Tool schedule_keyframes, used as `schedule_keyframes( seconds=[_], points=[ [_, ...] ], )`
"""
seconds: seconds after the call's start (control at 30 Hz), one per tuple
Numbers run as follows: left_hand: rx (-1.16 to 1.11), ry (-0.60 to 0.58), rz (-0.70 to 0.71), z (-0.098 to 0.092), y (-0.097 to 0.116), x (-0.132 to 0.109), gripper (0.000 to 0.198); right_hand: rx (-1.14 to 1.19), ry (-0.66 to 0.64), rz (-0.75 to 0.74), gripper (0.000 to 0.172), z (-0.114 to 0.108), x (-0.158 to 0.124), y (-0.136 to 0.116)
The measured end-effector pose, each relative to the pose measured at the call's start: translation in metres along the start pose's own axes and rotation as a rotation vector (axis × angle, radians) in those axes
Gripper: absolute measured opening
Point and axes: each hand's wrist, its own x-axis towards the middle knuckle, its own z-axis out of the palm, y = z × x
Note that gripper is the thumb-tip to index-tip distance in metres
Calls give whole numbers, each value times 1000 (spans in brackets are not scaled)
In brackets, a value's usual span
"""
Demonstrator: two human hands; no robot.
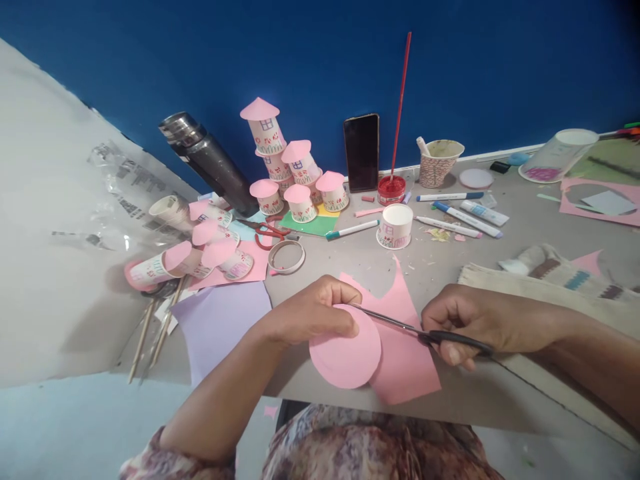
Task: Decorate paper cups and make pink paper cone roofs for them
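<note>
My left hand [313, 312] is closed on a pink paper circle [345, 353], pinching its upper edge just above the table's near edge. My right hand [470, 320] grips black-handled scissors [425, 333], whose thin blades point left and reach the circle near my left thumb. Under the circle lies a pink paper sheet [400, 347] with curved cut-outs along its top.
A stack of pink-roofed paper cup houses [290, 173] stands at the back, more cups [200, 253] lie at the left. A white cup [395, 225], markers [450, 213], red paint pot with stick [391, 189], phone [361, 152], flask [210, 160], tape roll [286, 257], lilac paper [220, 320], folded cloth [540, 273].
</note>
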Motion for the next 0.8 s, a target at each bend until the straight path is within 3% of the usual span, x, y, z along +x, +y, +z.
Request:
schedule_keyframes(
  seconds=[0.1,0.3,0.47,0.6,0.67,0.8],
  points=[
    [-78,26,-7,-1,-4,6,21,6,64,-41,58,-2,0,1],
    [-323,219,102,-1,-14,20,33,158,360,-99,58,-6,7,0],
    [-515,353,226,5,-8,23,30,170,477,-80,48,-7,11,-4],
    [-597,384,350,14,1,23,26,186,504,-156,42,-12,14,5],
    [-617,388,387,19,4,25,25,-16,570,-157,41,-15,15,8],
    [-697,362,376,23,3,30,23,-723,743,-22,29,-17,15,3]
  ],
)
